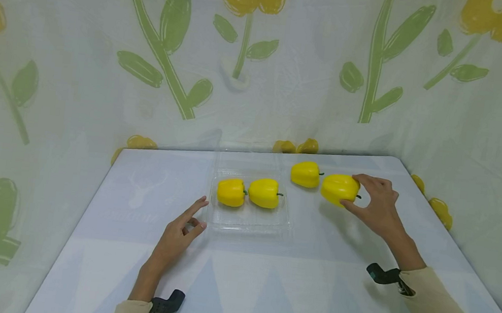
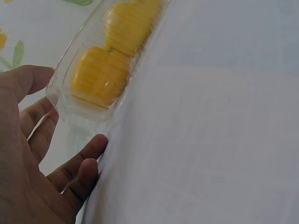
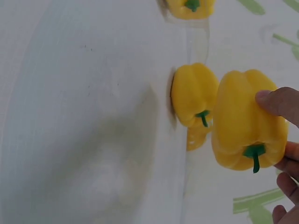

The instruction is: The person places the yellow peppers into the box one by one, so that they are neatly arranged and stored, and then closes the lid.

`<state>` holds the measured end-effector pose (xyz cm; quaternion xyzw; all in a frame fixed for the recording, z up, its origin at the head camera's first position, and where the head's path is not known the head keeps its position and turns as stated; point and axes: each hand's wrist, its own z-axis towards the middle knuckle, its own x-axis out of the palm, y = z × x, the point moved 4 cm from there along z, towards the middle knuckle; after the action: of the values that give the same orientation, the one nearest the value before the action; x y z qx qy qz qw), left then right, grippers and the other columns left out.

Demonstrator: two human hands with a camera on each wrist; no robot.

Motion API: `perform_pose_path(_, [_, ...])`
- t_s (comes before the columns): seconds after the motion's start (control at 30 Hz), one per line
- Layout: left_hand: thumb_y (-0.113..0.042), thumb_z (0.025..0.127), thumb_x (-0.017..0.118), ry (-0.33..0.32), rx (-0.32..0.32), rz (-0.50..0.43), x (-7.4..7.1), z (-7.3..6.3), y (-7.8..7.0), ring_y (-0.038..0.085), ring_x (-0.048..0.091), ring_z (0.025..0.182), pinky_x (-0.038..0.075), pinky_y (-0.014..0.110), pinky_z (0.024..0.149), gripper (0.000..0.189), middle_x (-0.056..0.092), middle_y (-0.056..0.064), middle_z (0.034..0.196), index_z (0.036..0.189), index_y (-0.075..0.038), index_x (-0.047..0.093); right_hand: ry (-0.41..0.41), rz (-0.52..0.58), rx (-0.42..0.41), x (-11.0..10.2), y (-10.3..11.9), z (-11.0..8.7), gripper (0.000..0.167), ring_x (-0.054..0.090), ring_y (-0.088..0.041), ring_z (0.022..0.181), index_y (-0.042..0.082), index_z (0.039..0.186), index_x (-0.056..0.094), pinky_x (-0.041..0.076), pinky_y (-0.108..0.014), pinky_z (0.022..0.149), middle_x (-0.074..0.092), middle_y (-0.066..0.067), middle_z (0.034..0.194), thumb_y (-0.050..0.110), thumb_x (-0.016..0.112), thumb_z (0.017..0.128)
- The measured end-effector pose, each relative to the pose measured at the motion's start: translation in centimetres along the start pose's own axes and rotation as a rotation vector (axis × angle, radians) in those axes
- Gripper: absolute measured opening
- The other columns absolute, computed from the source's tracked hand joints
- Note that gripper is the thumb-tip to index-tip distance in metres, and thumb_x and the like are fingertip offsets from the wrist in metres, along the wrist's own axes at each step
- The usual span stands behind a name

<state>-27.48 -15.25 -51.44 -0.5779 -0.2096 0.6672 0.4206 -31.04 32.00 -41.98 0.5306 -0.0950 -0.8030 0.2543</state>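
My right hand (image 1: 377, 203) pinches a yellow bell pepper (image 1: 338, 188) between thumb and fingers, its green stem pointing toward the palm; a shadow falls on the table below. In the right wrist view the held pepper (image 3: 247, 119) hangs close beside another yellow pepper (image 3: 194, 93). My left hand (image 1: 178, 235) is at the left side of a clear plastic box (image 1: 248, 226), thumb and fingers spread, fingertips right at its wall. Inside that box lie two yellow peppers, one on the left (image 1: 231, 192) and one on the right (image 1: 264, 193).
A loose yellow pepper (image 1: 306, 174) rests on the table right of the box. The box's clear lid (image 1: 247, 164) stands raised at the back. Behind the white table (image 1: 132, 241) hangs a flower-patterned cloth (image 1: 300, 80). Each wrist wears a black camera mount.
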Motion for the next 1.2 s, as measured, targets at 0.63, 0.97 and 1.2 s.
perform_pose_path(0.63, [-0.032, 0.101, 0.061, 0.022, -0.046, -0.012, 0.2, 0.0, 0.4, 0.013, 0.059, 0.094, 0.048, 0.028, 0.067, 0.055, 0.035, -0.023, 0.155, 0.153, -0.032, 0.043, 0.014, 0.031, -0.063, 0.4, 3.1, 0.2, 0.064, 0.037, -0.042, 0.118, 0.005, 0.132, 0.057, 0.022, -0.061, 0.084, 0.055, -0.021, 0.136, 0.022, 0.087, 0.078])
perform_pose_path(0.97, [-0.032, 0.101, 0.062, 0.024, -0.056, -0.017, 0.1, -0.2, 0.1, 0.013, 0.059, 0.096, 0.049, 0.028, 0.069, 0.056, 0.035, -0.022, 0.156, 0.153, -0.032, 0.042, 0.012, 0.049, -0.092, 0.8, 4.5, 0.3, 0.064, 0.038, -0.041, 0.118, 0.007, 0.131, 0.058, 0.022, -0.061, 0.085, 0.056, -0.020, 0.135, 0.020, 0.089, 0.076])
perform_pose_path(1.2, [-0.031, 0.100, 0.063, 0.018, -0.054, -0.011, 0.0, -0.3, -0.1, 0.014, 0.059, 0.094, 0.048, 0.028, 0.067, 0.057, 0.038, -0.017, 0.156, 0.153, -0.031, 0.042, 0.013, 0.059, -0.118, 1.3, 5.4, 0.3, 0.067, 0.039, -0.041, 0.119, 0.008, 0.132, 0.058, 0.023, -0.060, 0.085, 0.057, -0.019, 0.135, 0.020, 0.090, 0.075])
